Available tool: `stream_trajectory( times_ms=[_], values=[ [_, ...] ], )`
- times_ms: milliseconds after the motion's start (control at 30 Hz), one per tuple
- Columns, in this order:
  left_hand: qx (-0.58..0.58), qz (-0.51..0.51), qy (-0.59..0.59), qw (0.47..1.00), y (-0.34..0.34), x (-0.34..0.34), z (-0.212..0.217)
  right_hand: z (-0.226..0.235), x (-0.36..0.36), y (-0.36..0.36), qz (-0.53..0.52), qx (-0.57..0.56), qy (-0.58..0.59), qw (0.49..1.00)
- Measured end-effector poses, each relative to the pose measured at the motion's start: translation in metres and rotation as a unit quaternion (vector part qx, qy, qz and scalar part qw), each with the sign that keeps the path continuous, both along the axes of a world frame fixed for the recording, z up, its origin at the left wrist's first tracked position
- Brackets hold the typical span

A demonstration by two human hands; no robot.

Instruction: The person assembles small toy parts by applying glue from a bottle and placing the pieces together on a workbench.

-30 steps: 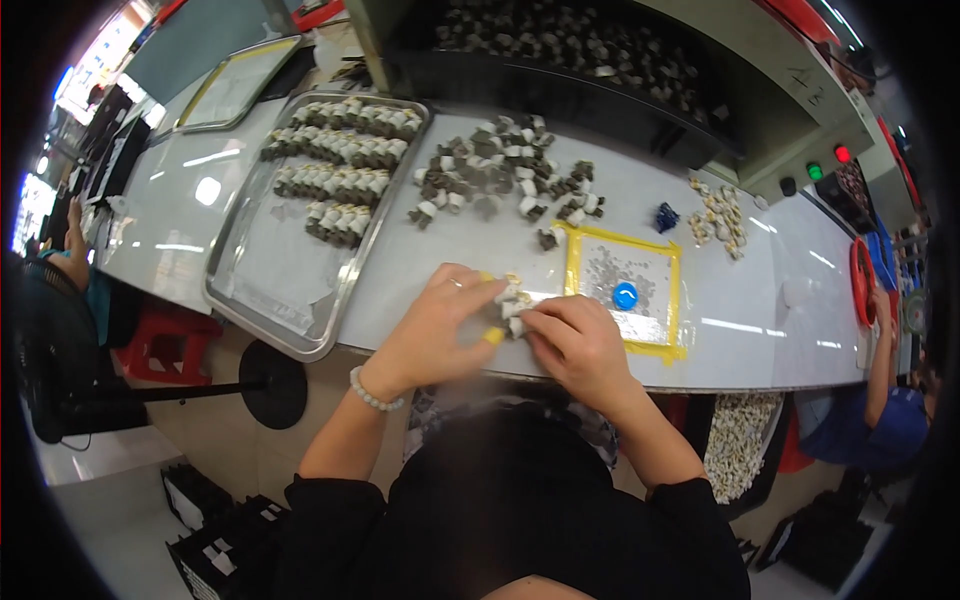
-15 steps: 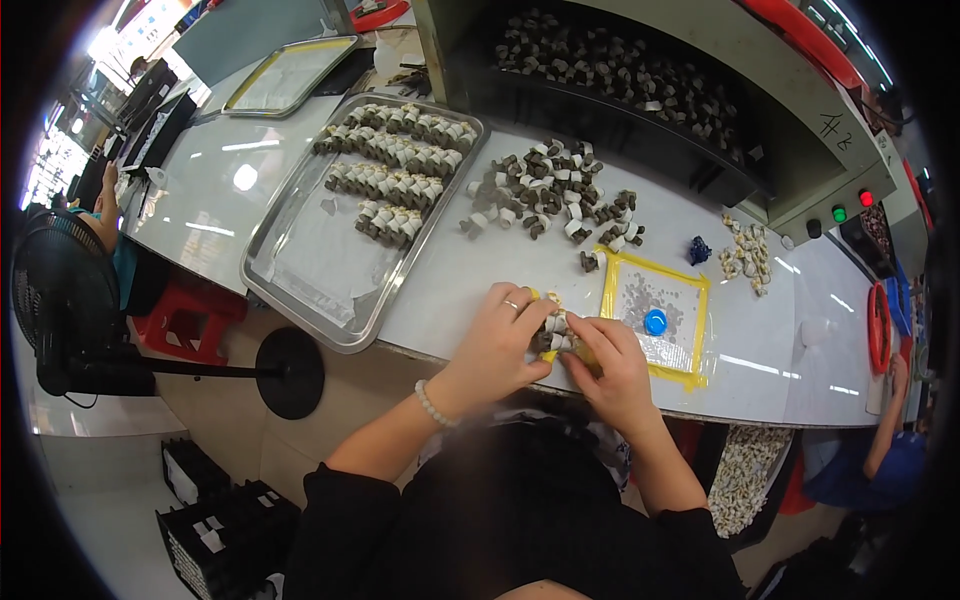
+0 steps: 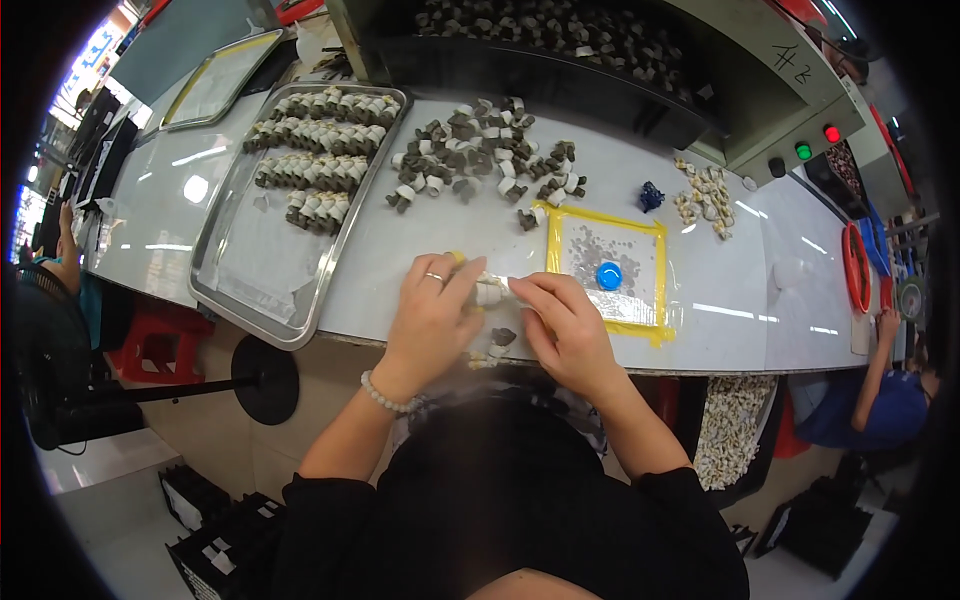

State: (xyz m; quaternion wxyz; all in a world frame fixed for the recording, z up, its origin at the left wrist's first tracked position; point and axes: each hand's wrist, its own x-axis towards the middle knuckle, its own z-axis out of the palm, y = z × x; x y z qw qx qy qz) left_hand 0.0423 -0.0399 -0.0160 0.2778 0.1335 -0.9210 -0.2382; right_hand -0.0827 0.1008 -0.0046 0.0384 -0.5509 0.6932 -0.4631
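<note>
Handling of a small white piece point(image 3: 488, 292) between the two hands looks like the step in hand, done just above the near edge of the worktop point(image 3: 720, 300). The piece lies in the gap between the left hand point(image 3: 425, 315) and the right hand point(image 3: 572, 330), near the middle of that edge. On the right, thumb and index finger pinch its right end at their tips. On the left, the fingers bend around its other side; blur and overlap hide their tips, so I cannot tell how firmly they grasp, or whether they grasp at all. A yellow cover point(image 3: 458, 257) shows at one left fingertip.

Just below the piece, between the hands and nearer the worktop's edge, a blurred grey-and-white cluster point(image 3: 502, 337) shows; whether it is held or resting is unclear.

In my judgement, the next move calls for a light, even hold from both sides, so the piece neither turns nor slips against its neighbours.

A loose pile point(image 3: 503, 150) of similar pieces lies beyond the hands, toward the worktop's far edge. To the left, a metal tray point(image 3: 292, 338) bears four rows toward its far end, the nearest row shortest. Right of the hands, yellow tape point(image 3: 660, 285) frames a square with a blue disc point(image 3: 609, 276) inside.
</note>
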Motion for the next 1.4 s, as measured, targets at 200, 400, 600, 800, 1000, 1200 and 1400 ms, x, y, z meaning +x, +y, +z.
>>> stream_trajectory(
  times_ms=[200,400,600,800,1000,1200,1400],
  values=[
    [0.027,0.005,-0.022,0.999,0.001,0.005,0.005,0.012,-0.001,0.006,0.18,0.028,0.124,0.975],
    [0.092,-0.057,-0.052,0.993,-0.004,0.014,0.021,0.005,-0.004,0.007,0.161,0.046,0.099,0.981],
    [0.143,-0.085,-0.067,0.984,-0.014,0.018,0.02,0.003,-0.002,0.003,0.111,0.048,0.049,0.991],
    [0.157,-0.08,-0.061,0.982,-0.012,0.015,0.016,0.002,-0.002,0.003,0.115,0.043,0.051,0.991],
    [0.174,-0.101,-0.062,0.977,-0.02,0.02,0.021,0.002,-0.001,0.004,0.095,0.071,0.005,0.993],
    [0.212,-0.093,-0.059,0.971,-0.025,0.018,0.022,0.002,-0.005,0.005,0.11,0.057,0.021,0.992],
    [0.243,-0.065,-0.033,0.967,-0.026,0.015,0.01,0.009,-0.006,0.009,0.132,0.084,-0.066,0.985]
  ],
)
